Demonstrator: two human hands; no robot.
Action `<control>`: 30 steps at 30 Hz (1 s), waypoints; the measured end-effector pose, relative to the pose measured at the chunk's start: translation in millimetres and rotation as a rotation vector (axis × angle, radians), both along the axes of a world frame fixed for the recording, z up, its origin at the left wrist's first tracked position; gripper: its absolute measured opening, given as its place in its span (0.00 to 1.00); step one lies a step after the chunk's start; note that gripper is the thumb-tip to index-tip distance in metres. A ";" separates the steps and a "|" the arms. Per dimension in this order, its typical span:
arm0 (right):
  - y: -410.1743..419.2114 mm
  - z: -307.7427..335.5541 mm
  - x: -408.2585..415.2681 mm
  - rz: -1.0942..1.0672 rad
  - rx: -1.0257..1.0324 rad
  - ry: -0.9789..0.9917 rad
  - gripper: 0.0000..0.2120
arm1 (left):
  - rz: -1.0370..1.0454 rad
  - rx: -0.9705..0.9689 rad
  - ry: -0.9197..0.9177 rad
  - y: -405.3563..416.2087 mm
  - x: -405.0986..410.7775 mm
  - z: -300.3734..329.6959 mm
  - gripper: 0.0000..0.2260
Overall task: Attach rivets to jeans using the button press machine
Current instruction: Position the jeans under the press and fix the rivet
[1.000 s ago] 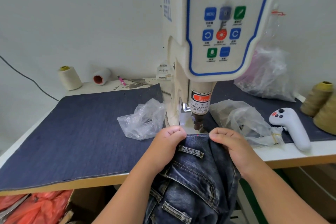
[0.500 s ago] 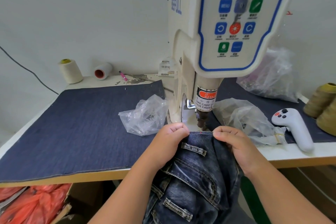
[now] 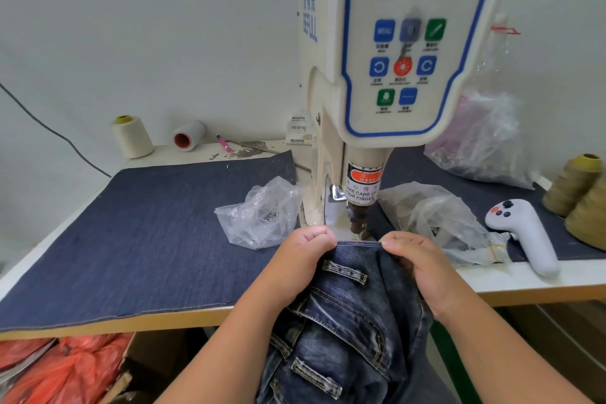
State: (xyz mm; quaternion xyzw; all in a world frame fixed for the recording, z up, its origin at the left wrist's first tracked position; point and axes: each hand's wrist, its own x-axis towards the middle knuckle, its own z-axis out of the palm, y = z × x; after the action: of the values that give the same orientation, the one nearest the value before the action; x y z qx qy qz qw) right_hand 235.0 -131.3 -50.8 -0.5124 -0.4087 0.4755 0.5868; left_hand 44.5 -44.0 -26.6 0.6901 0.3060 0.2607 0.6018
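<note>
The dark blue washed denim jeans [image 3: 347,315] hang off the front edge of the table, their waistband edge stretched flat just in front of the brown metal punch [image 3: 358,221] of the cream button press machine with a blue-outlined control panel [image 3: 406,52]. The left hand [image 3: 303,264] grips the waistband with curled fingers on one side, and the right hand [image 3: 423,267] pinches it on the other, thumb on top; the fabric is taut between them, and a small red mark sits on its edge. A belt loop lies just below the left hand. To the left of the machine a crumpled clear plastic bag [image 3: 259,213] rests on a dark blue denim sheet [image 3: 137,233] covering the white wooden table [image 3: 541,285]. To the right lies another clear bag [image 3: 436,216], then a white handheld controller with red and black buttons [image 3: 524,233], and olive thread cones [image 3: 580,193] at the far edge. A cream thread cone [image 3: 131,136] stands at the back left near the wall.
</note>
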 end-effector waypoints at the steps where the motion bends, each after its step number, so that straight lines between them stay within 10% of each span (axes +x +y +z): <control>1: -0.3 0.3 -0.4 0.001 0.005 0.009 0.09 | 0.000 -0.013 -0.009 -0.2 -0.2 0.2 0.09; 30: 1.2 -2.6 1.8 0.006 -0.010 -0.015 0.12 | -0.002 -0.018 0.016 2.0 -0.1 -0.3 0.08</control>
State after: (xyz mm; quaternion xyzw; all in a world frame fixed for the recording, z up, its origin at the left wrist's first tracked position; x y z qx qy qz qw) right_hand 236.8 -130.1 -53.5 -0.5175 -0.4126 0.4754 0.5796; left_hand 44.4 -42.0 -26.9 0.6870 0.3126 0.2519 0.6057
